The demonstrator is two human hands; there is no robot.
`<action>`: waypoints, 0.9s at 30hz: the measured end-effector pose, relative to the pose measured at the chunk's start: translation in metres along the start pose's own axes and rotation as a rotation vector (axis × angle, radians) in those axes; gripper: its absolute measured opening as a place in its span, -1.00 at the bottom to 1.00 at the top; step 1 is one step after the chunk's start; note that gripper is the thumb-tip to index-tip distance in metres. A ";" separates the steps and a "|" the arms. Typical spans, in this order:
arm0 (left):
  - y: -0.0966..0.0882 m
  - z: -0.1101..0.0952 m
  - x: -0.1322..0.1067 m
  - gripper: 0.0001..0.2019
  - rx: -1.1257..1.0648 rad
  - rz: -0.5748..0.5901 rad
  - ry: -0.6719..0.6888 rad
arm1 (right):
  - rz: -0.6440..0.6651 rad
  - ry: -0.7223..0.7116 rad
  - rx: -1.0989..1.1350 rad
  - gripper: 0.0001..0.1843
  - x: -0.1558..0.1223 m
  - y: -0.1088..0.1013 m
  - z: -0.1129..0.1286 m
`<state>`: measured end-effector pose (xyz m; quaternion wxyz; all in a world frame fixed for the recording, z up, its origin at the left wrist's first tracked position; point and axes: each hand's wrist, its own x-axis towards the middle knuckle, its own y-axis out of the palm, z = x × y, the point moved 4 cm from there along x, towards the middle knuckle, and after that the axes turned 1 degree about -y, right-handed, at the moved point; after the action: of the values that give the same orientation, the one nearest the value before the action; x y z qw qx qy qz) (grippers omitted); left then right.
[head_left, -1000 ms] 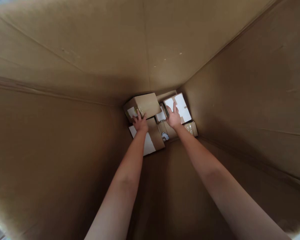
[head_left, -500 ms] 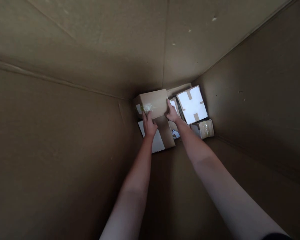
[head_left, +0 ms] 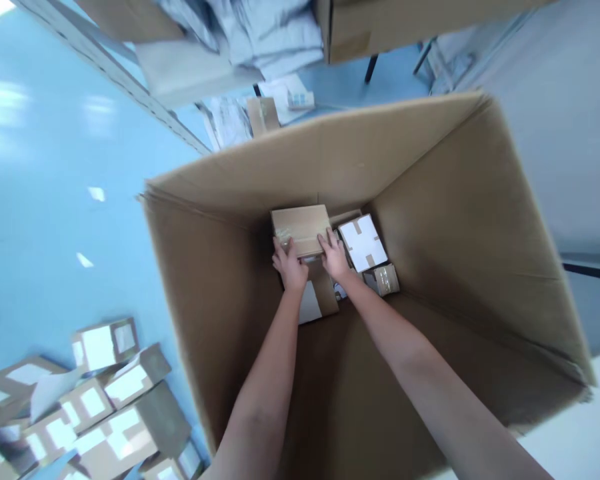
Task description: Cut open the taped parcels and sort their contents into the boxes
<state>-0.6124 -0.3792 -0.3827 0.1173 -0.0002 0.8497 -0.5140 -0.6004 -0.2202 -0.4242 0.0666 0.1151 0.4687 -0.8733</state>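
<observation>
A plain brown cardboard box [head_left: 301,225] with clear tape at its left corner is between my hands, deep inside a large open carton [head_left: 485,253]. My left hand [head_left: 290,267] grips its lower left corner, thumb pointing right. On the lower right corner, my right hand [head_left: 334,255] presses with its fingers over the top edge. Under and in front of it is another brown box [head_left: 325,293] with a white label. A white-topped box [head_left: 364,243] with brown tape tabs lies right of my right hand, and a small taped box [head_left: 387,279] sits below that.
Labelled parcels [head_left: 115,433] are piled on the blue floor [head_left: 40,267] left of the carton. Beyond the far rim stands a metal-framed rack [head_left: 115,70] with white bags [head_left: 260,33] and a brown carton [head_left: 420,27]. Carton walls rise around my arms.
My view has pulled back and up, so the carton's rim, floor and rack now show. The brown box looks larger against its neighbours and turned slightly, with both hands still on it.
</observation>
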 end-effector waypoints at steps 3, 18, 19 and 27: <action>-0.056 -0.027 -0.008 -0.35 -0.006 -0.002 0.051 | -0.023 -0.027 -0.069 -0.16 -0.018 -0.056 0.032; -0.334 -0.220 -0.115 -0.59 -0.149 -0.038 0.772 | -0.446 0.131 -0.316 -0.40 -0.225 -0.365 0.166; -0.348 -0.237 -0.124 -0.60 -0.159 -0.026 0.824 | -0.479 0.153 -0.317 -0.40 -0.242 -0.383 0.169; -0.403 -0.357 -0.237 -0.60 -0.240 0.058 1.155 | -0.695 0.348 -0.305 -0.41 -0.397 -0.478 0.157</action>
<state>-0.5013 -0.2286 0.1749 -0.3514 0.2896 0.8277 -0.3278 -0.3461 -0.0837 0.1482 -0.2961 0.0848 0.6079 -0.7318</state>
